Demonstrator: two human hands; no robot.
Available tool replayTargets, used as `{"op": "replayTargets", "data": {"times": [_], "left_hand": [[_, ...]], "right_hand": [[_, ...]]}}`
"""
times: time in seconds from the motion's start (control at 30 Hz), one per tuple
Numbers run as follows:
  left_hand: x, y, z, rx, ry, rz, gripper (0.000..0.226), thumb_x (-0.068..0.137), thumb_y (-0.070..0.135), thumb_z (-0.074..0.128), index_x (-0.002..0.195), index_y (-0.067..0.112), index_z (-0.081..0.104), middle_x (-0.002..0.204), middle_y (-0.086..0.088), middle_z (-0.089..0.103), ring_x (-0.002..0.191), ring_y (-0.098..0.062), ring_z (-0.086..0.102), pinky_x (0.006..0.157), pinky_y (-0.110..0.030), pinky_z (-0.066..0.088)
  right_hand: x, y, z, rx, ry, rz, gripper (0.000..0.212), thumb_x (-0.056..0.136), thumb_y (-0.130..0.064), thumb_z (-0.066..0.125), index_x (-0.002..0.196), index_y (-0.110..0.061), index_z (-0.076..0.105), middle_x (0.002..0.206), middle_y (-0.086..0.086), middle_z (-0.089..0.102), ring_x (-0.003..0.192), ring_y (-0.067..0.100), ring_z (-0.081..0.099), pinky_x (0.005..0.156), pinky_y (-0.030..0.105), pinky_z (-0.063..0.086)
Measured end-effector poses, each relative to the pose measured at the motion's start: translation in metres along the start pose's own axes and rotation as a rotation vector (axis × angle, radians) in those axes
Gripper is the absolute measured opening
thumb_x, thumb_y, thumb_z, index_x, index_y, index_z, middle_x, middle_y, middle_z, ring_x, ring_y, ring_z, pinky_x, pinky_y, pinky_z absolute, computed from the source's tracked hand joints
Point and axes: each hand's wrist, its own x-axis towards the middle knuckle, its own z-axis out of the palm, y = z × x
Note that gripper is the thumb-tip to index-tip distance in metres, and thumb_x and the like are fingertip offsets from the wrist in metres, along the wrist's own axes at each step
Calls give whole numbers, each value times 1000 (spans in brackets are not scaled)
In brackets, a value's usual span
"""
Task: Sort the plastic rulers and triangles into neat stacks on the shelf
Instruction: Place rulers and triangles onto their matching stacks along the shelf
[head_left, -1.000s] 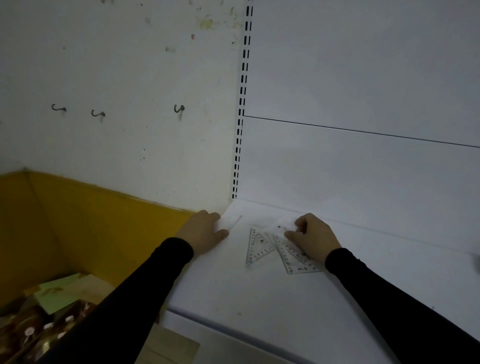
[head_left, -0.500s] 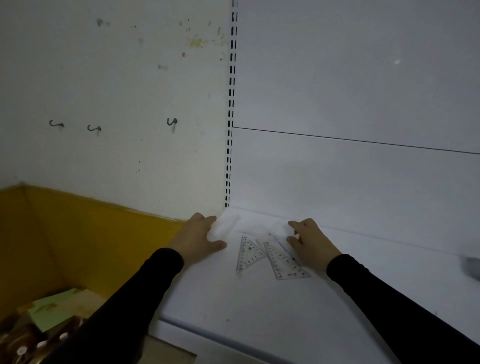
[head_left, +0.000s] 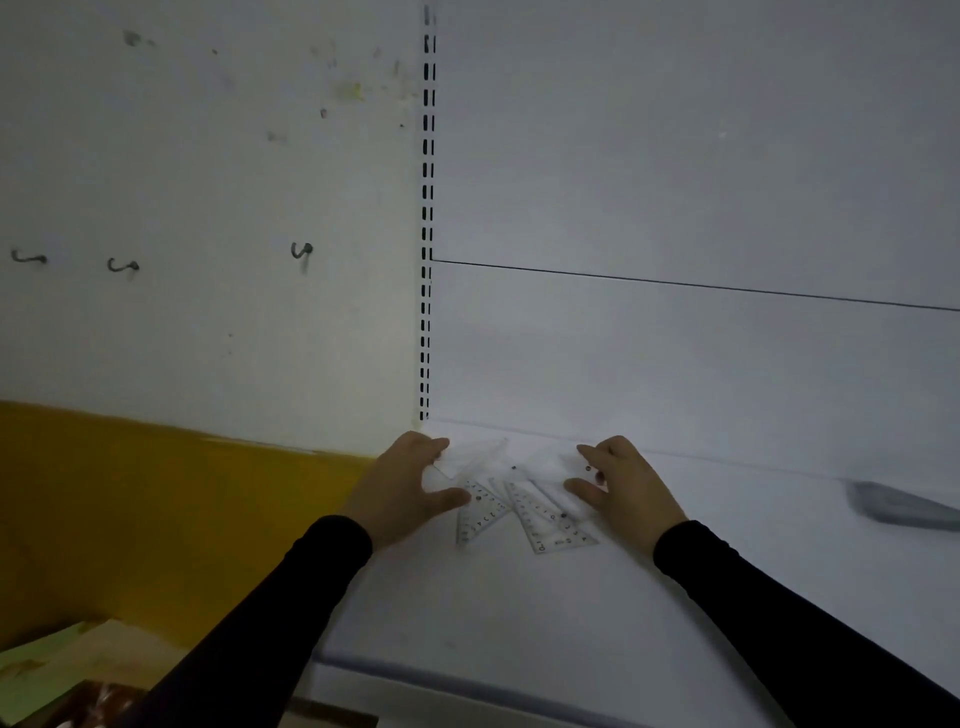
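With my left hand (head_left: 402, 486) and right hand (head_left: 626, 491) spread, each grip loose, flanking the clear triangles (head_left: 524, 506) lying overlapped at the shelf's (head_left: 519, 613) far left corner, I risk skidding slick, hard-to-see plastic askew or missing a piece.

- Left hand (head_left: 402, 491) reaches forward, fingers curved, thumb spread wide
- Right hand (head_left: 626, 491) mirrors it, fingertips seemingly pressed down
- Both forearms in black sleeves
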Motion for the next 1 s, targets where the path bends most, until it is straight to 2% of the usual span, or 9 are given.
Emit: {"op": "replayTargets", "data": {"times": [0.1,0.2,0.33,0.47,0.53,0.7,0.87,1.0], "left_hand": [[1,7,6,-51,-33,40,75,79,53,66,139,17,41,125,2,44,104,-11,46,94,-24,41],[6,17,16,-78,-59,105,72,78,51,67,136,15,45,123,-1,45,106,-12,45,94,-23,37],[12,39,30,-106,-64,187,67,80,47,68,134,14,47,122,1,45,100,-4,40,84,-12,28],[11,75,44,-132,-96,242,73,76,59,65,133,16,48,120,5,45,102,-2,41,87,-16,30],[7,97,54,-137,-105,284,83,70,69,56,133,16,48,121,5,46,103,-2,41,88,-16,30],[1,164,84,-136,-115,343,63,83,46,65,135,17,46,125,4,47,105,-2,42,90,-15,29],[-16,247,129,-160,-146,359,63,83,44,65,136,16,46,125,4,49,109,-6,46,92,-16,30],[-31,316,165,-168,-162,371,63,84,44,64,137,17,44,126,4,48,105,-4,43,92,-17,31]], "right_hand": [[-19,10,-8,6,94,58,47,88,-35,62,129,-13,54,103,-6,43,85,10,50,77,13,32],[-40,23,-18,-7,129,126,50,88,-36,62,132,-15,52,103,-7,44,87,9,50,80,13,33],[-69,41,-39,-29,170,210,49,88,-34,63,132,-15,52,104,-4,45,87,11,50,80,14,33],[-102,64,-66,-60,221,260,48,87,-31,65,130,-13,54,101,-4,46,84,10,49,79,14,33],[-121,77,-82,-70,240,280,49,86,-31,66,130,-13,55,101,-3,47,84,10,49,79,14,33],[-173,115,-128,-75,306,336,47,85,-31,67,127,-12,57,105,2,52,84,11,51,81,17,37],[-239,167,-178,-72,341,366,48,86,-31,65,129,-13,54,103,-3,47,86,10,50,82,15,37],[-287,211,-215,-68,373,396,50,87,-32,65,131,-13,52,104,-4,45,87,9,49,82,15,36]]}}
